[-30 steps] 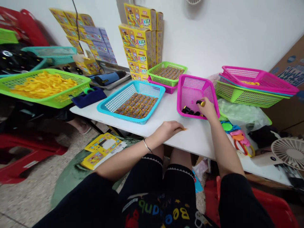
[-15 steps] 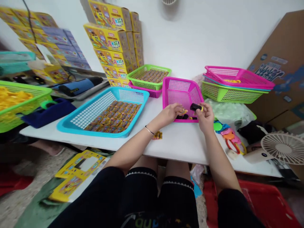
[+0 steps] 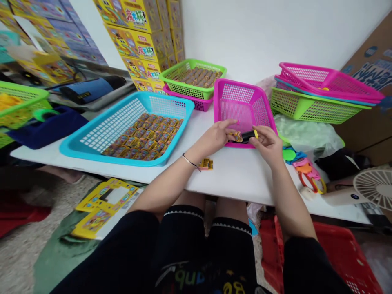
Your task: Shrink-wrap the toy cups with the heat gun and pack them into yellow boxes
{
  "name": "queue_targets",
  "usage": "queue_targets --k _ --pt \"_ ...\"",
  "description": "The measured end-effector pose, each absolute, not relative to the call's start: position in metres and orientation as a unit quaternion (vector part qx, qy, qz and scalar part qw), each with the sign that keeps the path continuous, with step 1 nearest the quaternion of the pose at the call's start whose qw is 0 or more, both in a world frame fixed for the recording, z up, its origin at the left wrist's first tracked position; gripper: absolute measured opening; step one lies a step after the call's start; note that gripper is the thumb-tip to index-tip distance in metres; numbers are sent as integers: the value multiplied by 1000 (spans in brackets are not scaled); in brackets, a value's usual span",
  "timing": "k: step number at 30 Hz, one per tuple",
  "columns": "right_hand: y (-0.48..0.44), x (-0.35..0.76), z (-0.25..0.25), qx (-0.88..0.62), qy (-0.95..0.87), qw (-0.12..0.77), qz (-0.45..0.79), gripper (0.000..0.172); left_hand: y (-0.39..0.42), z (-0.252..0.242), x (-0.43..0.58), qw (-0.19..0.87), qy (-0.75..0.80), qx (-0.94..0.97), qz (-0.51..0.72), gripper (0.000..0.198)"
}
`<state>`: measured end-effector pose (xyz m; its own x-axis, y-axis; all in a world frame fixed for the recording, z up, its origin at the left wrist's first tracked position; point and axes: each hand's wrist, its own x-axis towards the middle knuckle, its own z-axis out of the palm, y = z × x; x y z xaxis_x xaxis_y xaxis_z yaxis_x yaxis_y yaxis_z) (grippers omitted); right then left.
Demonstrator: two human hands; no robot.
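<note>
A cyan plastic basket [image 3: 122, 107] holds rows of gold-wrapped packets, too many to count exactly. One loose packet [image 3: 206, 164] lies on the white surface [image 3: 232, 179] just beside the left hand [image 3: 212, 138]. That hand's fingers [image 3: 229, 124] curl nearly closed, apparently pinching a small gold piece [image 3: 236, 136] above the near rim of the magenta basket [image 3: 232, 92]. The right hand [image 3: 266, 143] sits close by, its fingers [image 3: 256, 141] closed around one black cylinder with a yellow tip [image 3: 248, 135]. Behind, one lime basket [image 3: 196, 63] of packets sits on a magenta basket. Farther right, three baskets are stacked.
</note>
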<state>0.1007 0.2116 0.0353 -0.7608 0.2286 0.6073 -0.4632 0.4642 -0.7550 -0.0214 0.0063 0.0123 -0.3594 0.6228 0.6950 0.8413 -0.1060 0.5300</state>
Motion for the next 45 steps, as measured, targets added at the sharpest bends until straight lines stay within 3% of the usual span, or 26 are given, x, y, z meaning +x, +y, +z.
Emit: queue_targets --k 6,12,20,23,28,31,34,39,45 --pt "213 104 36 -9 -749 360 556 71 6 17 -14 79 -698 -523 -484 40" --pt "204 108 42 37 -773 265 575 63 11 16 -9 115 -678 -561 -461 40" --pt "210 104 36 97 -767 299 560 49 10 11 -11 148 -656 -571 -471 40" --pt "212 103 34 109 -783 307 530 46 13 10 -10 122 -635 -578 -499 49" --pt "214 104 35 150 -791 324 497 43 16 14 -3 45 -561 -582 -587 85" --pt "212 105 37 158 -801 300 494 44 15 16 3 19 -566 -579 -587 91" --pt "206 106 36 116 -815 293 487 49 16 12 9 36 -617 -559 -553 82" --pt "186 108 30 -8 -813 366 454 45 21 8 23 117 -675 -537 -493 53" --pt "180 109 34 -9 -759 322 565 49 16 14 25 167 -706 -534 -435 43"
